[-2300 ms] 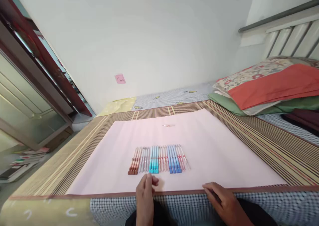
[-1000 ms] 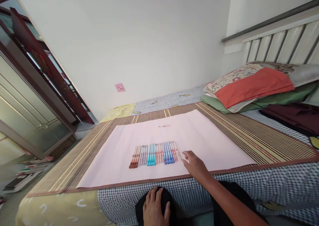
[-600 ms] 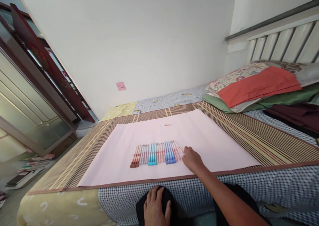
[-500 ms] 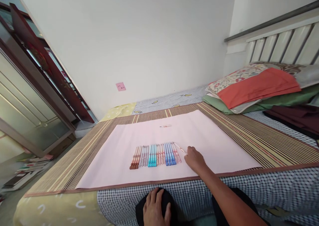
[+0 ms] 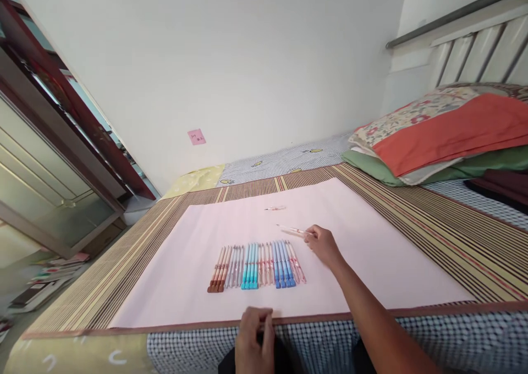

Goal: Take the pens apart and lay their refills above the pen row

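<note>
Pink sheet (image 5: 371, 253) on striped mat (image 5: 132, 253); right hand (image 5: 324, 245) pinches pale pen (image 5: 293, 230), now clear of pen row (image 5: 254, 267), leaving one fewer; left hand (image 5: 253, 335) half-curled, contents unclear.

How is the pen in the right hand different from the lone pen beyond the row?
The held pen is gripped by the right hand; the far pen lies on the pink sheet. The held pen slants in the picture; the far pen looks nearly level. Both are pale, tips pointing left.
</note>
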Available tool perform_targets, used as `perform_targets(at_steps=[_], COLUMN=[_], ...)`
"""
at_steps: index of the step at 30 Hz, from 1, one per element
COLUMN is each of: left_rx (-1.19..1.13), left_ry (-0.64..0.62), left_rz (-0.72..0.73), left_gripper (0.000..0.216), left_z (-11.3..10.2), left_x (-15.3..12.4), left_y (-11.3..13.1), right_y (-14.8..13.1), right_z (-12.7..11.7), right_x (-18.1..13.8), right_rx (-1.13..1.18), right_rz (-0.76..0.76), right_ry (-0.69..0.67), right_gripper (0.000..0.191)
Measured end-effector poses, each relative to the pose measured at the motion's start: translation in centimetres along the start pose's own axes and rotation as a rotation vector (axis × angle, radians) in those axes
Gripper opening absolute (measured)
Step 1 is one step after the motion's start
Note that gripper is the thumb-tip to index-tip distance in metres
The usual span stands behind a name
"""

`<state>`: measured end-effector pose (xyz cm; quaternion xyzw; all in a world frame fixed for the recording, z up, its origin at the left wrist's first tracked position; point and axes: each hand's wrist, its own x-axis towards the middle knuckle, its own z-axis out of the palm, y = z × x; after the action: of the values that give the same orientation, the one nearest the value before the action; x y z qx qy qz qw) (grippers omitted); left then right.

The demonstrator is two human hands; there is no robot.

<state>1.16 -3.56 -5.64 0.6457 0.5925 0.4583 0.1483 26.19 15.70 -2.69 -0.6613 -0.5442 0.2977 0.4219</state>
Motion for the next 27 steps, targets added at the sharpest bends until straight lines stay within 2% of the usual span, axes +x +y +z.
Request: perform_targets(at_steps=[3, 4, 7, 10, 13, 16, 19, 23, 27], left_rx=[-0.277, -0.398, -0.804, -1.056, -1.147, -1.232, -1.300, -1.240, -1.138], left_ry=[0.029, 0.082, 0.151, 0.132, 0.186, 0.186, 0.052, -0.135, -0.136], left_rz=[-0.293, -0.369, -0.549, -0.645, -0.665, -0.626, -0.607, -0.556, -0.481], left_gripper=[0.033, 0.039, 0.050, 0.051, 0.052, 0.050, 0.050, 0.050, 0.046], left_z=[0.6, 1.0, 3.0, 5.5, 7.4, 8.1, 8.0, 7.6, 7.9], left_x=[6.3, 8.7, 15.1, 18.8, 19.7, 19.3, 18.8, 18.8, 18.7], left_y=[2.4, 3.1, 4.4, 4.1, 2.9, 2.0, 2.1, 2.7, 2.6], right_y=[-1.2, -1.7, -2.6, -2.7, -2.6, -2.8, -3.4, -4.2, -4.5], right_z=[0.7, 1.0, 1.8, 2.5, 2.8, 3.1, 3.8, 5.1, 5.6], right_x=[0.7, 0.7, 0.1, -0.5, -0.7, -0.6, -0.7, -1.1, -1.2], right_rx=[0.399, 0.491, 0.648, 0.711, 0.746, 0.917, 1.150, 1.257, 1.243], right_rz=[-0.028, -0.047, -0.086, -0.082, -0.048, 0.045, 0.164, 0.208, 0.180], right_ry=[-0.064, -0.094, -0.182, -0.255, -0.302, -0.301, -0.311, -0.276, -0.220], right_gripper=[0.019, 0.023, 0.033, 0.035, 0.033, 0.036, 0.039, 0.038, 0.038])
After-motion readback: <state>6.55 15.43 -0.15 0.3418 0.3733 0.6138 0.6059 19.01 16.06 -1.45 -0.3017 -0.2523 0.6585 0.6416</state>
